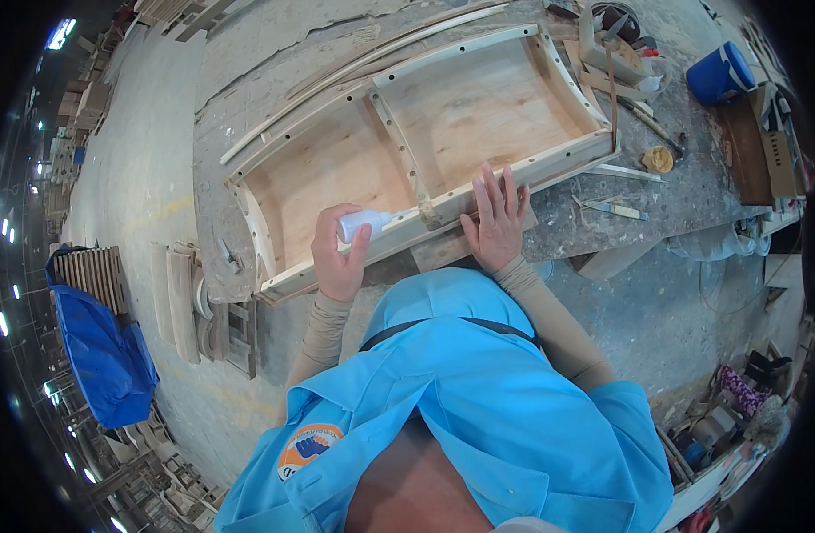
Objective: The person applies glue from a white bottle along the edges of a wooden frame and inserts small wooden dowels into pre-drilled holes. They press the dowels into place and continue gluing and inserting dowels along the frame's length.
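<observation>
My left hand [339, 258] is closed round a small white squeeze bottle [361, 226], tipped so that its narrow nozzle points right along the near rail of a wooden frame. The frame [487, 184] is pale wood with curved ends, a plywood bottom and a middle divider [395, 138]; dark holes dot its rails. The nozzle lies close to the near rail, left of where the divider meets it; whether it touches I cannot tell. My right hand [496, 218] rests with fingers spread on the near rail, right of that joint, holding nothing.
The frame lies on a worn grey worktable [274, 107]. Long wooden strips [363, 62] run behind it. To the right are a blue bucket [720, 74], a hammer [661, 129], a small yellow tub [657, 160] and a brush-like tool [616, 210]. A blue tarp [101, 355] hangs over stacked slats at left.
</observation>
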`<state>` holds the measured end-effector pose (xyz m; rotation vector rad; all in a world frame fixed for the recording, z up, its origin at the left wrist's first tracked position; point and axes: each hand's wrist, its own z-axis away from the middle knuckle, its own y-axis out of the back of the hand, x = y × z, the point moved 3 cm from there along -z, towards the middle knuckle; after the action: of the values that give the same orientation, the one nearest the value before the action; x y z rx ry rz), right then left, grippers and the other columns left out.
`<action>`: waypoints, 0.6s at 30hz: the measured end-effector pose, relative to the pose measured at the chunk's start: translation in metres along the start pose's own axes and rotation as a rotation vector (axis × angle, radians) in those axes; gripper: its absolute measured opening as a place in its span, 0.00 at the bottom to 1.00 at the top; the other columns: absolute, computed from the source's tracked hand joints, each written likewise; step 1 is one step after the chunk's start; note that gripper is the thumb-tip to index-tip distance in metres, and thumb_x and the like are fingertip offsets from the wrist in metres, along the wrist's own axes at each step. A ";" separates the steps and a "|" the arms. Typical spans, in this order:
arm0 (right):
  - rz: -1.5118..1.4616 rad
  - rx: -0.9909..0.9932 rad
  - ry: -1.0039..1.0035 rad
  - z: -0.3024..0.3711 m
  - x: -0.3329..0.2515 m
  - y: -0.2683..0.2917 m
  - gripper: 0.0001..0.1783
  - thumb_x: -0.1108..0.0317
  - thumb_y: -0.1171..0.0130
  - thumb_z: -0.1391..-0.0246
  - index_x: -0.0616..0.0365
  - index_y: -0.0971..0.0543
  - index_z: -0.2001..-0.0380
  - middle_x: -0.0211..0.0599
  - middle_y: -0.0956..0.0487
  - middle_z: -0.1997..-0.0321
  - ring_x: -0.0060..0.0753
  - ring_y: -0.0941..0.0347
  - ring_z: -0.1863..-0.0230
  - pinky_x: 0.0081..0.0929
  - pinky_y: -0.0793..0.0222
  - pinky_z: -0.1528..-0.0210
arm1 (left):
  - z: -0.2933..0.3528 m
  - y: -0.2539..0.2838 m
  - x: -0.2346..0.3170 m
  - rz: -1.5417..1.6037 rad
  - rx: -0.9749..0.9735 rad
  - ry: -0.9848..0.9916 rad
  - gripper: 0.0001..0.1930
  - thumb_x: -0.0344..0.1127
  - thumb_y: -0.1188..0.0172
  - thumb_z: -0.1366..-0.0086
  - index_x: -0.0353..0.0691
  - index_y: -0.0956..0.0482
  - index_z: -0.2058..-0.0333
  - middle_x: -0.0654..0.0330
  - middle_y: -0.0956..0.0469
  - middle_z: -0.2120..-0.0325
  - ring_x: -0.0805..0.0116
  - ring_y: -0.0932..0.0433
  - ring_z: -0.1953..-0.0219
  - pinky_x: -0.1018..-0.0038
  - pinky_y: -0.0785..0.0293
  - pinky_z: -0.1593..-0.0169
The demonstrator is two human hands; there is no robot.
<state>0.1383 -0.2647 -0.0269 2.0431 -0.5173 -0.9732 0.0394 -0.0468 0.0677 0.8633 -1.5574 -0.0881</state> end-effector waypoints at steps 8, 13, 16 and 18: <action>-0.027 -0.002 -0.002 -0.001 0.001 0.003 0.38 0.61 0.45 0.46 0.47 0.45 0.33 0.36 0.48 0.27 0.50 0.60 0.26 0.65 0.70 0.32 | -0.004 -0.004 0.014 -0.128 -0.006 -0.114 0.12 0.32 0.38 0.42 0.36 0.26 0.61 0.54 0.25 0.65 0.56 0.28 0.61 0.67 0.33 0.55; -0.033 0.004 -0.004 0.000 0.001 0.002 0.38 0.62 0.45 0.46 0.46 0.45 0.33 0.36 0.47 0.27 0.50 0.59 0.26 0.65 0.70 0.32 | -0.006 -0.006 0.017 -0.191 -0.021 -0.158 0.12 0.32 0.37 0.43 0.37 0.26 0.61 0.55 0.25 0.66 0.56 0.28 0.61 0.67 0.35 0.54; -0.037 0.010 -0.003 0.000 0.001 0.002 0.38 0.63 0.46 0.46 0.46 0.45 0.33 0.35 0.47 0.27 0.49 0.59 0.26 0.66 0.70 0.32 | -0.005 -0.006 0.017 -0.213 -0.011 -0.170 0.12 0.33 0.37 0.44 0.37 0.26 0.62 0.55 0.25 0.66 0.56 0.28 0.62 0.67 0.36 0.54; -0.039 0.012 -0.001 0.000 0.001 0.002 0.38 0.64 0.46 0.46 0.46 0.45 0.33 0.35 0.47 0.27 0.49 0.59 0.26 0.66 0.70 0.32 | -0.005 -0.006 0.017 -0.222 -0.011 -0.164 0.12 0.33 0.37 0.44 0.38 0.26 0.62 0.55 0.25 0.66 0.56 0.29 0.62 0.66 0.36 0.54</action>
<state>0.1390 -0.2664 -0.0260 2.0699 -0.4863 -0.9971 0.0480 -0.0585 0.0792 1.0393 -1.6059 -0.3348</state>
